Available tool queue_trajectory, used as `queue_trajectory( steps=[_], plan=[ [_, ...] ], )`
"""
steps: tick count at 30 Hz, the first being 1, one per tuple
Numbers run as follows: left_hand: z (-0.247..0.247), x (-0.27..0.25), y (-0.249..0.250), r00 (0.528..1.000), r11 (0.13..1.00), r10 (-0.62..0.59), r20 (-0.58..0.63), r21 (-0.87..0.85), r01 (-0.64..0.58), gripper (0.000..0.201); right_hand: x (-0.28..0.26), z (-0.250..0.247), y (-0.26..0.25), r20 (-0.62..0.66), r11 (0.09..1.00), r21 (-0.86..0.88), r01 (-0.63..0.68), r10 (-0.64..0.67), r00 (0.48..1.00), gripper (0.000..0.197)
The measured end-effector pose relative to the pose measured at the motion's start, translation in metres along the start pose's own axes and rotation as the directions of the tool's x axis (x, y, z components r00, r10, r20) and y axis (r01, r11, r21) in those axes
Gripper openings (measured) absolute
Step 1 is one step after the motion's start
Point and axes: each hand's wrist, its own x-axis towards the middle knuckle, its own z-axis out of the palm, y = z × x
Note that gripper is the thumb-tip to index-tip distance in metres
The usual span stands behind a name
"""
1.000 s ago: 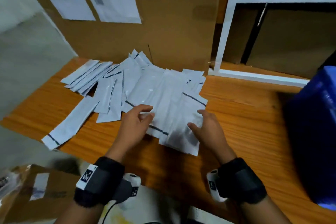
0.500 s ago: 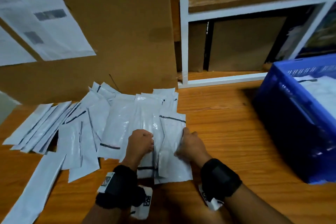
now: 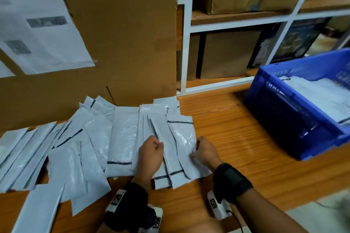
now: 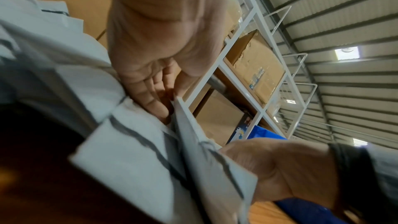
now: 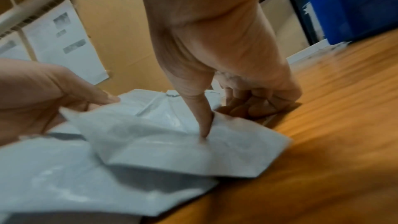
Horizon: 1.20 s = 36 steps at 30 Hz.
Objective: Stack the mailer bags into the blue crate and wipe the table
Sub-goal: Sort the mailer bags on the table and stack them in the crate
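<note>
Several grey-white mailer bags [image 3: 75, 147] lie spread over the left half of the wooden table [image 3: 236, 138]. At the right end of the spread, a small overlapping bundle of bags [image 3: 178, 143] is held from both sides. My left hand [image 3: 152, 150] grips its left edge, fingers curled under [image 4: 150, 101]. My right hand [image 3: 203, 150] grips its right edge, with the thumb [image 5: 204, 125] pressing on top and the fingers tucked beneath. The blue crate [image 3: 287, 119] stands at the right with mailers [image 3: 320, 96] inside.
A tall cardboard panel [image 3: 117, 34] with printed sheets stands just behind the bags. A white shelf frame [image 3: 186, 43] holding cardboard boxes rises behind the table. Bare wood lies between the bundle and the crate. The table's front edge runs close to my wrists.
My hands have gone from resting flat on the bags to curling round the bundle's edges and drawing it narrower. The view has swung right, so the crate's inside shows.
</note>
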Motion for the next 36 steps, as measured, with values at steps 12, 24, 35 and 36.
queue_trajectory(
  steps=[12, 24, 35, 36],
  plan=[
    [-0.027, -0.007, 0.026, 0.986, 0.979, 0.096, -0.137, -0.167, -0.118, 0.017, -0.046, -0.033, 0.016, -0.316, 0.836, 0.544, 0.080, 0.115, 0.942, 0.013],
    [0.061, -0.068, 0.151, 0.868, 0.865, 0.493, 0.049, -0.138, -0.483, 0.009, -0.116, -0.170, 0.098, -0.645, 0.840, 0.239, 0.487, -0.237, 0.726, 0.064],
    [0.198, -0.144, 0.288, 0.719, 0.712, 0.686, 0.107, -0.302, -0.634, 0.011, -0.170, -0.317, 0.232, -0.867, 0.841, 0.125, 0.527, -0.166, 0.470, 0.060],
    [0.209, -0.147, 0.297, 0.709, 0.702, 0.697, 0.105, -0.303, -0.645, 0.011, -0.173, -0.329, 0.241, -0.873, 0.841, 0.122, 0.527, -0.161, 0.460, 0.060]
  ],
)
